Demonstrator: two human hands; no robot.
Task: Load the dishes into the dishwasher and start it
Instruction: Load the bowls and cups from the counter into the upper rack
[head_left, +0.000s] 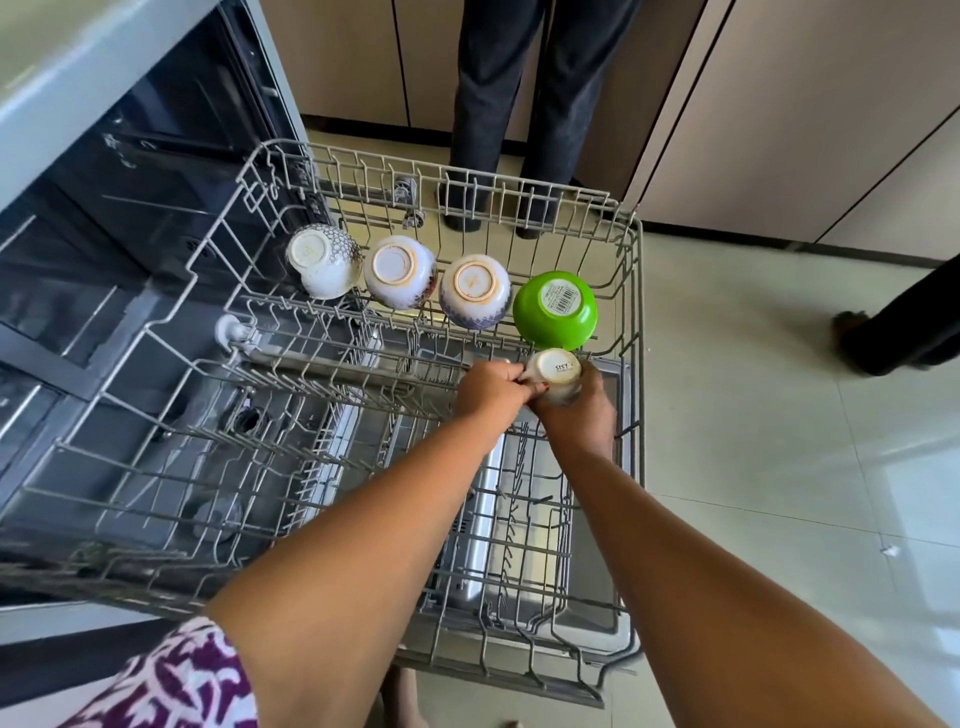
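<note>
Grey wire rack (631, 332), pulled fully out of the dishwasher (156, 171), fills the middle of the head view. Four bowls sit in a row across its far side, all mouth down, likely so water drains off: a patterned white bowl (322, 260) at the left, a second white bowl (399, 271), a third with a blue-patterned rim (474, 291), then a green bowl (555, 310) with a barcode sticker on its base.

Just below the green bowl, centre right of the frame, both hands meet on a small white cup (556, 373). Cup is upside down, base up, printed mark showing on the base; glazed, plain, smaller than the bowls. Right hand (579, 410) wraps its fingers round the cup body. Left hand (491, 387) pinches at the cup's left side, apparently at the handle, though that part is hidden. Two-handed grip reads as steadying the cup while seating it between the tines.

Judgement: cup is being placed; the rest of the rack holds no dishes. Door open, so the start step is not yet done.

Lower left: patterned purple sleeve (182, 680). Top of frame: another person's dark trouser legs (540, 104), standing on the tiled floor (779, 415).
</note>
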